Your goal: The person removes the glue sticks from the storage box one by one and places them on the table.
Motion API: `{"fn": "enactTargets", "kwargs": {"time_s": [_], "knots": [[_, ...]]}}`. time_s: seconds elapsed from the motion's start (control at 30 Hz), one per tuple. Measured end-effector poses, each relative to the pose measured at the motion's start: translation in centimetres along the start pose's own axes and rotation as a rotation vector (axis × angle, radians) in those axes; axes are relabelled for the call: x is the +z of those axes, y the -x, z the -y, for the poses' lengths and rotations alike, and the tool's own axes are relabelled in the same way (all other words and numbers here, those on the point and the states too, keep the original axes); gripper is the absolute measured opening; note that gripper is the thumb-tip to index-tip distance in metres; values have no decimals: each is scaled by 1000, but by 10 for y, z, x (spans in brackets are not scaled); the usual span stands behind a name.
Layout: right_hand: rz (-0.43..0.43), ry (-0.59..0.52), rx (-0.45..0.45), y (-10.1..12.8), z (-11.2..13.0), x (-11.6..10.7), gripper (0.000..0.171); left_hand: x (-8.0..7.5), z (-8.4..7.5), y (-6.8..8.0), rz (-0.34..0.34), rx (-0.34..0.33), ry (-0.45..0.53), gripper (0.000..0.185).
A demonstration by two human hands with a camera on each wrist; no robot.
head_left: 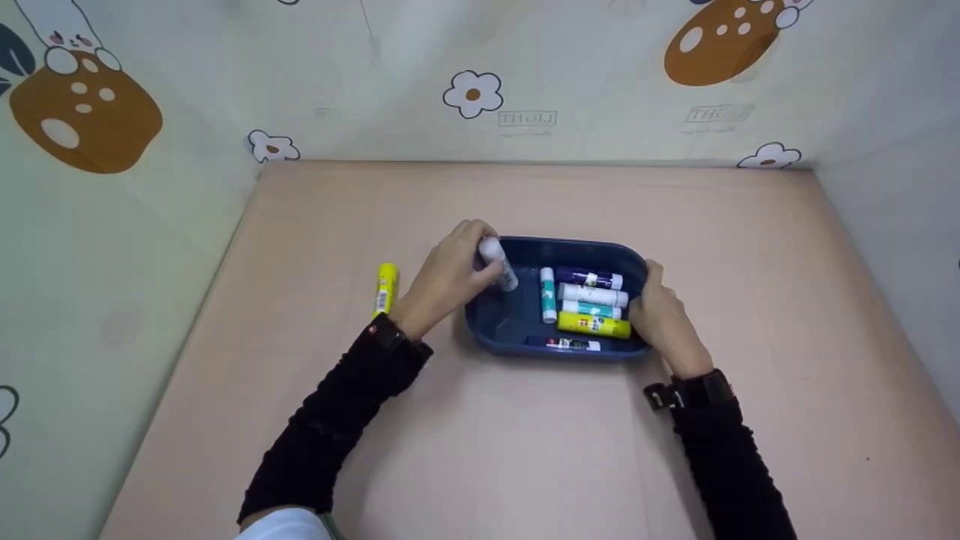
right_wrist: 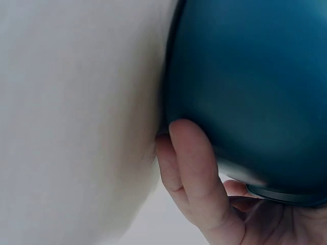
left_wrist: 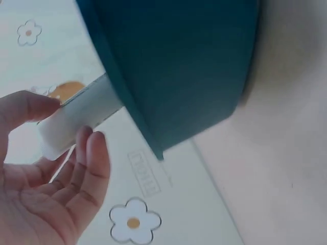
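In the head view my left hand (head_left: 454, 270) pinches a white glue stick (head_left: 499, 264) between thumb and fingers, over the left end of a dark blue plastic bin (head_left: 506, 330). The left wrist view shows the thumb and fingers on one end of this glue stick (left_wrist: 84, 109), its other end behind the bin's rim. My right hand (head_left: 667, 322) grips the bin's right end, its fingers (right_wrist: 191, 158) against the outer wall. Inside the bin lie several glue sticks, among them a yellow one (head_left: 594, 325), a teal and white one (head_left: 548, 295) and a dark purple one (head_left: 589, 278).
A yellow glue stick (head_left: 385, 289) lies on the pinkish-beige table (head_left: 510, 450) left of the bin, partly behind my left wrist. Pale walls (head_left: 375, 90) with printed flowers and brown shapes border the table at the back and sides.
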State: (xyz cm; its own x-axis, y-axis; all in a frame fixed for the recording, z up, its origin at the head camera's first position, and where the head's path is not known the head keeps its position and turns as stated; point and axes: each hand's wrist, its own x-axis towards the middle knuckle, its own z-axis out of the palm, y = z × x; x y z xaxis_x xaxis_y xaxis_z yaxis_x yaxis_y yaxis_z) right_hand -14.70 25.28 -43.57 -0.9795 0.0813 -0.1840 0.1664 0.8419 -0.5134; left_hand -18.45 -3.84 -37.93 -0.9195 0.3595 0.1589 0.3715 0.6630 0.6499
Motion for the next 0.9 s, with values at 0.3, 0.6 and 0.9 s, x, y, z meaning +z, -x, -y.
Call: {"fn": "enactTargets", "kwargs": {"time_s": [0.3, 0.6, 0.9], "knots": [[-11, 0, -13, 1, 1, 0, 60, -25, 23, 16, -222, 1, 175, 31], [-6, -10, -8, 1, 0, -1, 60, -35, 54, 29, -258, -151, 319, 34], [0, -10, -10, 0, 0, -2, 61, -29, 79, 34, -160, -246, 86, 31]]}}
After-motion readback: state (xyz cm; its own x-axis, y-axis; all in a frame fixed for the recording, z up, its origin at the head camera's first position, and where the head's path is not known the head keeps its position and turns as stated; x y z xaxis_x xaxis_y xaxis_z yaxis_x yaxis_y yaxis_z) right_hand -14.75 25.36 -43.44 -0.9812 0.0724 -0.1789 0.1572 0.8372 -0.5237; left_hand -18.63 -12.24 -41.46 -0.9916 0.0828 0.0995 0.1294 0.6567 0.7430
